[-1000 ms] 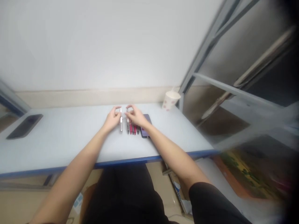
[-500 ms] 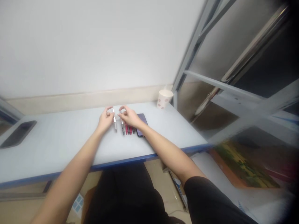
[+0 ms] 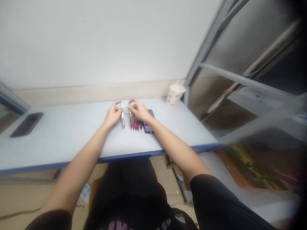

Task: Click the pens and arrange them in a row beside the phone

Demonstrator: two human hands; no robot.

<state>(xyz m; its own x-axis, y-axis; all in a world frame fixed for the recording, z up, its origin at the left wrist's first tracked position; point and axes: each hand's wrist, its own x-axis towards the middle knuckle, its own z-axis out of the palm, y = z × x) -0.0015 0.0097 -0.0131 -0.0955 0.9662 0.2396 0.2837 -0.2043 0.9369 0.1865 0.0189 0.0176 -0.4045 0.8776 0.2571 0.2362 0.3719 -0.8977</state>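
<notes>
My left hand (image 3: 114, 115) pinches a white and silver pen (image 3: 123, 119) near its upper part, the pen's tip pointing toward the table's front edge. To its right, my right hand (image 3: 139, 111) has thumb and fingers closed on a dark and clear pen (image 3: 131, 121). That pen lies beside a row of several red and dark pens (image 3: 137, 125), whose upper ends are hidden under my right hand. A phone with a lit screen (image 3: 147, 127) lies right of the row, partly covered by my right wrist.
A paper cup with a dotted pattern (image 3: 175, 95) stands at the back right of the white table (image 3: 72, 134). A dark phone-like slab (image 3: 27, 124) lies at the far left. Grey metal framing (image 3: 203, 54) rises along the right side.
The camera view has shifted, so the table shows higher and further right. My right hand's pen now lies closer to the row of pens. Both hands keep their pinch.
</notes>
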